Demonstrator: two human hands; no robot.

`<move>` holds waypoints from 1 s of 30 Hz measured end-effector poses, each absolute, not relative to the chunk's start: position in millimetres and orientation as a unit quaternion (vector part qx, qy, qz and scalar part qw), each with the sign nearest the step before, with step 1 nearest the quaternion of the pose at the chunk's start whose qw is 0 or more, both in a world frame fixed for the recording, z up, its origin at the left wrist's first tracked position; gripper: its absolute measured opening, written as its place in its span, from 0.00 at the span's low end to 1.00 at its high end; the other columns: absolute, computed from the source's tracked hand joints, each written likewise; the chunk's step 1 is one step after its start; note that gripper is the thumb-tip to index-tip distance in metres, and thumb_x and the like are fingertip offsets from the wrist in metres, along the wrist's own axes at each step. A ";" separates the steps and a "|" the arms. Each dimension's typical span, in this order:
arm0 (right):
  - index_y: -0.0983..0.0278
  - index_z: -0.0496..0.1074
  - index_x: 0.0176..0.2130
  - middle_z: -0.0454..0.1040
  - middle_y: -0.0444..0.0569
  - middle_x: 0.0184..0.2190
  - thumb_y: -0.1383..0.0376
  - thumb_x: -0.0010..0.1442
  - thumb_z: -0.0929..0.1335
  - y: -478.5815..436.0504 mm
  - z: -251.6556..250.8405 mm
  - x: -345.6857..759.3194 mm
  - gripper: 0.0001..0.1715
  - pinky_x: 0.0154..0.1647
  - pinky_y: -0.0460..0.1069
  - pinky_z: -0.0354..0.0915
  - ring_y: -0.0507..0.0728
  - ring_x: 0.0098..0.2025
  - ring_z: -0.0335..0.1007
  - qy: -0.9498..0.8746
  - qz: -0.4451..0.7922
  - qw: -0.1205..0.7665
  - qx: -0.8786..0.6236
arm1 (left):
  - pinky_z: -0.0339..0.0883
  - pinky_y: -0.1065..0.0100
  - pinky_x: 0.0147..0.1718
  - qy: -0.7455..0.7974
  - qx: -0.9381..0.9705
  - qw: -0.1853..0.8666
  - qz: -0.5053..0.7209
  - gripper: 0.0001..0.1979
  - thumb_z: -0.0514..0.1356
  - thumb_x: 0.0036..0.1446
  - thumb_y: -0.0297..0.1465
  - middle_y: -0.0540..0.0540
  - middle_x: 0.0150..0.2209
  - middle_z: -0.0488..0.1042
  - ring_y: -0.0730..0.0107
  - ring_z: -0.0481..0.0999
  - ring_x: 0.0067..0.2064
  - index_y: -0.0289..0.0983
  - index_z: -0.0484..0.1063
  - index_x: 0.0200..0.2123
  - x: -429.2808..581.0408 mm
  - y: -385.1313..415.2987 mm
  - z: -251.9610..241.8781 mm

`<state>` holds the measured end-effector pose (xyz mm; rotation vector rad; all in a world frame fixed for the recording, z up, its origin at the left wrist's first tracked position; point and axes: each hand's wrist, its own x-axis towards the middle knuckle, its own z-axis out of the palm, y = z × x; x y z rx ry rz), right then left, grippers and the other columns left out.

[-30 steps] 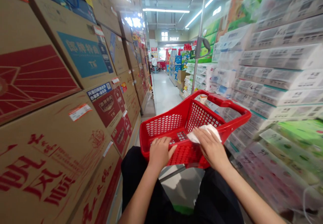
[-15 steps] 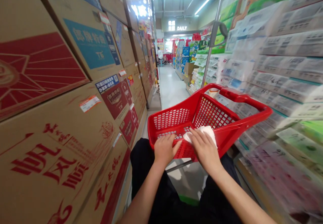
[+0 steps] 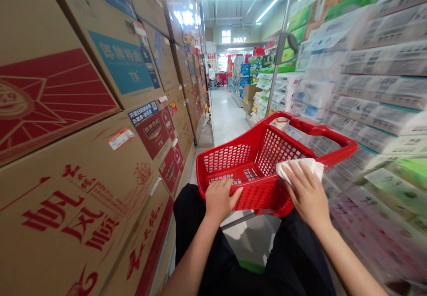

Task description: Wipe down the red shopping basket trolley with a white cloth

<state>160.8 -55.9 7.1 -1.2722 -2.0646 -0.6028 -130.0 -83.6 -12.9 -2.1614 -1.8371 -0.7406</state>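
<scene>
A red plastic shopping cart [image 3: 256, 193] with perforated sides stands in front of my knees, its handle off to the right. My left hand [image 3: 218, 198] grips the near rim of its basket, fingers over the edge and thumb apart on the near side. Under the fingers of my right hand [image 3: 307, 193] lies a white cloth [image 3: 315, 166], pressed onto the rim close to where the handle begins. The cloth covers that stretch of the rim. Nothing is visible inside the basket.
Stacked cardboard cartons [image 3: 133, 162] wall the left side. Packs of tissue paper [image 3: 376, 95] are piled on the right. A metal post [image 3: 275, 78] rises beyond the cart. The aisle floor [image 3: 223, 109] runs back towards a distant seated person [image 3: 212, 73].
My right hand has slid the white cloth to the right along the near rim, towards the handle. My left hand keeps its hold on the rim.
</scene>
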 end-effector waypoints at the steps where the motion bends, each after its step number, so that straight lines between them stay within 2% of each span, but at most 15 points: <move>1: 0.55 0.54 0.70 0.61 0.49 0.68 0.65 0.66 0.63 -57.8 4.4 150.9 0.36 0.66 0.66 0.56 0.67 0.71 0.50 -0.788 -0.225 0.314 -0.479 | 0.66 0.60 0.46 -0.625 -0.733 0.104 -0.248 0.18 0.54 0.67 0.46 0.45 0.43 0.78 0.60 0.76 0.44 0.41 0.73 0.48 -128.5 -84.0 -10.9; 5: 0.57 0.57 0.69 0.60 0.49 0.68 0.66 0.67 0.63 -69.1 -6.0 100.1 0.33 0.67 0.64 0.55 0.66 0.70 0.51 -0.821 -0.206 0.282 -0.451 | 0.63 0.55 0.55 -0.607 -0.749 0.111 -0.241 0.18 0.55 0.67 0.40 0.44 0.53 0.75 0.58 0.74 0.52 0.43 0.69 0.58 -112.2 -86.1 -4.3; 8: 0.59 0.56 0.69 0.60 0.49 0.68 0.66 0.66 0.63 -71.9 -8.2 84.5 0.35 0.68 0.64 0.54 0.65 0.70 0.53 -0.841 -0.198 0.267 -0.426 | 0.59 0.52 0.60 -0.585 -0.766 0.115 -0.240 0.23 0.56 0.67 0.38 0.45 0.60 0.70 0.57 0.70 0.57 0.43 0.63 0.63 -94.9 -85.9 -5.7; 14: 0.55 0.54 0.70 0.62 0.48 0.67 0.68 0.65 0.63 -49.8 5.1 143.7 0.38 0.70 0.67 0.50 0.65 0.69 0.54 -0.817 -0.210 0.298 -0.447 | 0.52 0.49 0.65 -0.572 -0.778 0.124 -0.229 0.35 0.57 0.65 0.38 0.44 0.68 0.61 0.55 0.64 0.63 0.42 0.48 0.71 -89.2 -83.4 -14.3; 18: 0.55 0.53 0.70 0.61 0.50 0.68 0.68 0.66 0.62 -41.7 8.1 166.6 0.37 0.69 0.70 0.49 0.67 0.71 0.51 -0.777 -0.210 0.328 -0.495 | 0.48 0.50 0.68 -0.574 -0.779 0.130 -0.219 0.38 0.56 0.65 0.39 0.44 0.70 0.57 0.56 0.61 0.66 0.42 0.43 0.73 -89.2 -82.9 -16.3; 22: 0.56 0.50 0.71 0.61 0.50 0.68 0.69 0.67 0.61 -52.1 -4.4 129.2 0.38 0.70 0.68 0.50 0.65 0.71 0.49 -0.797 -0.191 0.315 -0.479 | 0.47 0.50 0.68 -0.587 -0.769 0.138 -0.212 0.39 0.56 0.65 0.40 0.41 0.70 0.55 0.55 0.59 0.67 0.38 0.42 0.73 -83.8 -80.9 -18.2; 26: 0.58 0.46 0.72 0.58 0.51 0.69 0.70 0.67 0.60 -64.0 -16.7 89.2 0.39 0.71 0.67 0.48 0.64 0.72 0.46 -0.842 -0.159 0.294 -0.423 | 0.50 0.52 0.67 -0.583 -0.773 0.135 -0.209 0.39 0.56 0.65 0.39 0.41 0.70 0.55 0.56 0.59 0.67 0.37 0.42 0.73 -85.1 -80.7 -18.4; 30: 0.57 0.45 0.72 0.59 0.50 0.69 0.71 0.67 0.59 -54.6 -12.6 108.4 0.39 0.70 0.64 0.52 0.60 0.72 0.49 -0.884 -0.116 0.281 -0.356 | 0.56 0.55 0.63 -0.577 -0.781 0.125 -0.204 0.39 0.57 0.65 0.38 0.40 0.69 0.59 0.56 0.64 0.63 0.36 0.43 0.73 -89.6 -83.4 -16.3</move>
